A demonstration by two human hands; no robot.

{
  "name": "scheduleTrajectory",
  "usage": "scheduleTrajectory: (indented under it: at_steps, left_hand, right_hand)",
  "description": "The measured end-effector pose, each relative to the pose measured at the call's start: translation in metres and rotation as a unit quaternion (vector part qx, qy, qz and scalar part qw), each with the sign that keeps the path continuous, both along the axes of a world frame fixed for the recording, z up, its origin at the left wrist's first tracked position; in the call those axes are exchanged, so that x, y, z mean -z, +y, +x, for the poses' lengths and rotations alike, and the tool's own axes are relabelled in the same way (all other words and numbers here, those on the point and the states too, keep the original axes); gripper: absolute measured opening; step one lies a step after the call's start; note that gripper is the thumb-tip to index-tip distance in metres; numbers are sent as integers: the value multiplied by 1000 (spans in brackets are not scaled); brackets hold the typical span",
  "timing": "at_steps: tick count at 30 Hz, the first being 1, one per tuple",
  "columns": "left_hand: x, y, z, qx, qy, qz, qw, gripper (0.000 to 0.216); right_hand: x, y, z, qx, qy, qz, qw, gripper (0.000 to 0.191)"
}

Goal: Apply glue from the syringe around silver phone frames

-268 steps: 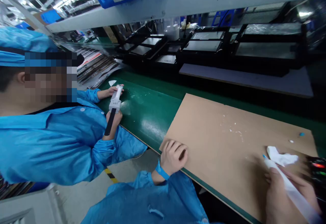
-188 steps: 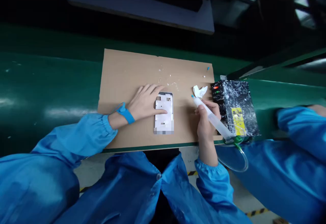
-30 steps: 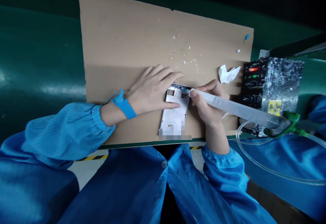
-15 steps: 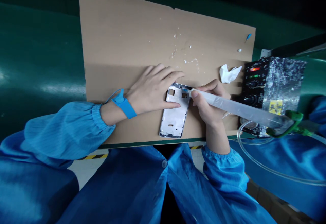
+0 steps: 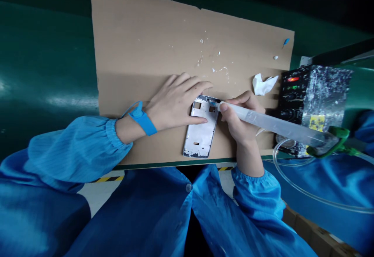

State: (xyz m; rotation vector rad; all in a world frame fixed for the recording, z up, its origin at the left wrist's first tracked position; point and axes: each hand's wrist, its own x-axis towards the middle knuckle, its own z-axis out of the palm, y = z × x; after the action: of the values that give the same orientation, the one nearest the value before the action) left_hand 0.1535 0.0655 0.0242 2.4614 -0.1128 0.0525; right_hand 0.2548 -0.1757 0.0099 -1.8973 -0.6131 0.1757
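A silver phone frame (image 5: pixel 199 134) with small cut-outs lies face up on a cardboard sheet (image 5: pixel 140 46), near its front edge. My left hand (image 5: pixel 178 103) grips the frame from the left, thumb resting across its surface and the bent index finger at its upper edge. In my right hand (image 5: pixel 241 118) is a translucent dispensing syringe (image 5: pixel 271 126), pinched close to its front end by thumb and fingers. Its blue needle tip (image 5: pixel 214 103) points at the upper right part of the frame; whether it touches cannot be seen. A green cap (image 5: pixel 336 142) with an air hose closes the syringe's rear end.
To the right stands a black, paint-spotted dispenser box (image 5: pixel 315 105) with knobs and lit displays. Crumpled white tissue (image 5: pixel 264 84) lies beside it. A loose blue needle tip (image 5: pixel 286 41) is at the far right corner. A clear hose (image 5: pixel 309 198) loops on the right.
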Motion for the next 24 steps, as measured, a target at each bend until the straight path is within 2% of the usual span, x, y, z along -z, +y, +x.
scheduleTrajectory:
  at_steps: [7, 19, 24]
  left_hand:
    - [0, 0, 0, 2, -2, -2, 1000, 82]
    - [-3, 0, 0, 8, 9, -1, 1000, 82]
    - [-3, -1, 0, 7, 2, -2, 1000, 79]
  right_hand:
    - [1, 1, 0, -2, -12, 3, 1000, 38]
    - [2, 1, 0, 3, -5, -13, 1000, 45]
    - [5, 0, 1, -1, -6, 1, 1000, 45]
